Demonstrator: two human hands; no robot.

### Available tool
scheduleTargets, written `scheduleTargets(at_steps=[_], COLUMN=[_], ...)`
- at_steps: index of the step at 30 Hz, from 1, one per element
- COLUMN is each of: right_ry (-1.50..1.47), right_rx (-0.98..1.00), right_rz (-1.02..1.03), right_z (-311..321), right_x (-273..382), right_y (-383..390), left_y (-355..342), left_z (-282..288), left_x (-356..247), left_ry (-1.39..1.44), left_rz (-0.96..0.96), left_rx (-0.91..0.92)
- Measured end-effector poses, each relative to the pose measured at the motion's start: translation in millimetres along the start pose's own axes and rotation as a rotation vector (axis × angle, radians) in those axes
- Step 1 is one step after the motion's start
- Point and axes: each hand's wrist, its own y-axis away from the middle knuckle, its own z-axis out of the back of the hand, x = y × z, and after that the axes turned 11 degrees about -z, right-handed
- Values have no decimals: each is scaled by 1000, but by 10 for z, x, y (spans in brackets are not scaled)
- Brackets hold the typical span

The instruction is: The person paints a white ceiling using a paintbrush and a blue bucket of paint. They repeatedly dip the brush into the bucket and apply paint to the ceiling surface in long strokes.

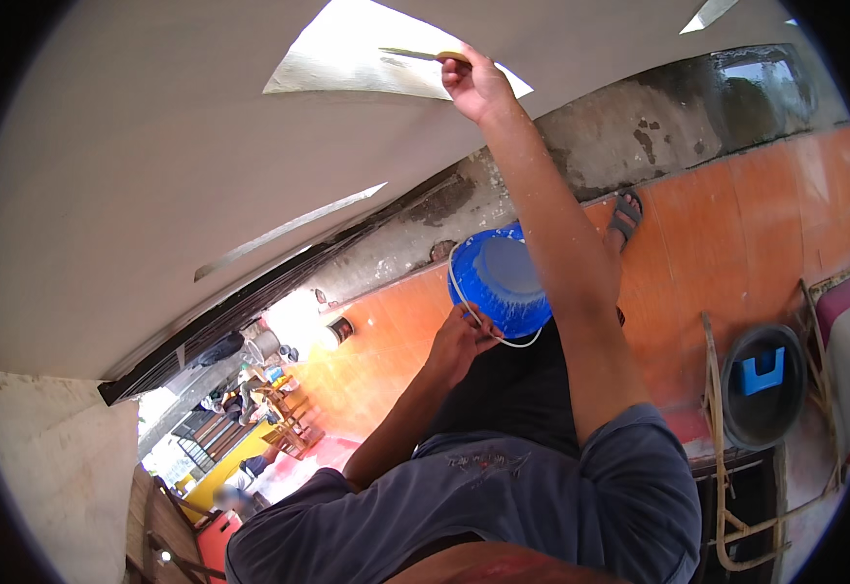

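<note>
In the upper middle of the frame, the person's right hand [480, 90] is closed around the yellowish handle of a thin flat tool [407, 53], the fingers curled in and pressed together on it. The tool points toward the upper left, its narrow far end over a brightly lit patch [332, 54] of the pale wall [172, 156]; whether it touches the surface cannot be told. The right arm reaches up from the lower right, fully stretched. Near the middle of the frame, the left hand [459, 341] grips the near edge of a blue bucket [514, 317], fingers bent over the rim beside the white bail [456, 277]; how tightly they press cannot be told. The bucket is tilted with its mouth toward the camera, showing a greyish mass [510, 265] inside and pale smears on its inner wall, and the right forearm covers part of its right side. Right of that forearm, a dark strapped sandal [624, 218] is on a foot on the orange floor [726, 224]. At the lower right, a black basin [732, 389] holds a bright blue plastic piece [761, 376]. Left of centre, a pail [339, 333] lies on its side.
</note>
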Motion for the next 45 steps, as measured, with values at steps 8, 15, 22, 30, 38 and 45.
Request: scheduleTargets(at_steps=[8, 15, 22, 30, 38, 45], right_ry=[189, 816, 1488, 773, -143, 84], right_rx=[-331, -901, -318, -226, -273, -235], right_rz=[3, 547, 1117, 821, 69, 46], right_z=[606, 880, -144, -463, -106, 378], right_x=[152, 174, -165, -178, -128, -48], right_y=[-107, 133, 590, 935, 663, 57], left_y=[-21, 6, 16, 11, 27, 13], left_z=[-29, -34, -31, -49, -33, -14], left_x=[164, 267, 289, 221, 227, 249], left_ry=[100, 143, 117, 66, 72, 111], left_rz=[28, 19, 15, 9, 12, 24], left_rx=[-8, 6, -3, -12, -31, -13])
